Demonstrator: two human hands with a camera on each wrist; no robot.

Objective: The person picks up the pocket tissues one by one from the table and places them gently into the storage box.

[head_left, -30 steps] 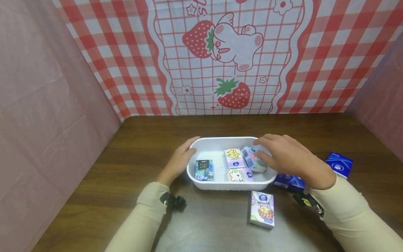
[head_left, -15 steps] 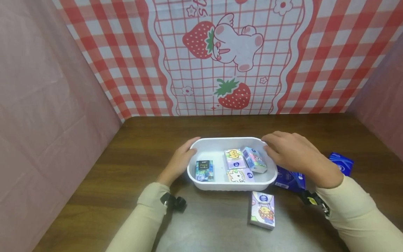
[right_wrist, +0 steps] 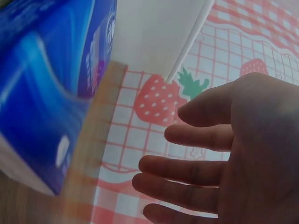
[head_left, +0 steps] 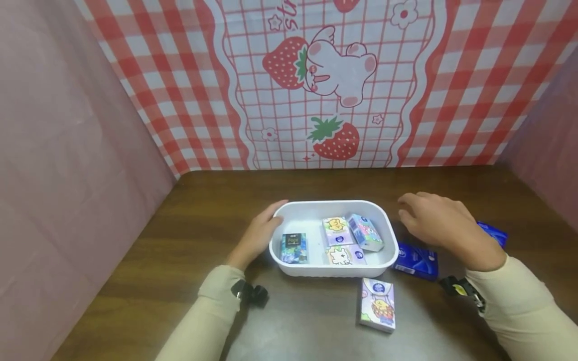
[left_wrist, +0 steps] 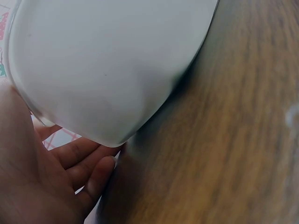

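My left hand (head_left: 258, 233) holds the left end of a white plastic basin (head_left: 316, 271), thumb at the rim and fingers along the outer wall. The same wall (left_wrist: 107, 70) fills much of the left wrist view. Inside the basin lie a dark blue-green tissue pack (head_left: 294, 248) and several cartoon-printed tissue packs (head_left: 337, 230), one of them tilted against the right side. My right hand (head_left: 435, 220) is in the air just right of the basin with nothing in it; its fingers are spread and loosely bent. A blue tissue pack (head_left: 417, 260) lies below it.
Another cartoon tissue pack (head_left: 378, 305) lies on the brown table (head_left: 217, 200) in front of the basin. A second blue pack (head_left: 493, 233) is partly hidden behind the right forearm. A red-and-white checked cloth (head_left: 289, 100) hangs behind, with pink cloth at both sides.
My right hand has drawn back from over the basin's right end, past the rim, out to the right. The left hand and the basin stay in place.
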